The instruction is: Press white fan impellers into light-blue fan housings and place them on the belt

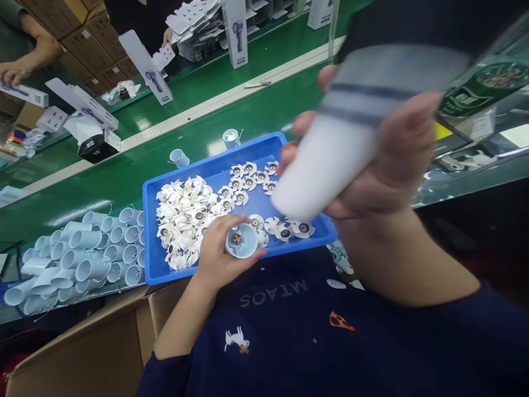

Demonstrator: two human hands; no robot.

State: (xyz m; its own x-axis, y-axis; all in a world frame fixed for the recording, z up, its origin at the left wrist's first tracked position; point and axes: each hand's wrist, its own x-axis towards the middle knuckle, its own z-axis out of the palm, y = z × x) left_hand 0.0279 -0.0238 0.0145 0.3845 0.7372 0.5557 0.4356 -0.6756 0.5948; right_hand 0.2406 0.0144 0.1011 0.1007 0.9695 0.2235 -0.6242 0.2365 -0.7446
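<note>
My left hand (219,251) is closed round a small pale-blue tube (241,241), its open end facing up with a motor inside. It sits over the near edge of a blue tray (215,171) that holds several white fan blades (185,215). My right hand (388,160) is raised close to the camera and grips a white cylinder with dark stripes (343,149), blurred. The cylinder's lower end hangs above the tray's right side.
A pile of pale-blue tubes (82,253) lies left of the tray on the green belt (124,176). Two more tubes (179,158) stand behind the tray. An open cardboard box (95,347) is at lower left. Other people's hands (16,69) and white product boxes (146,66) are across the belt.
</note>
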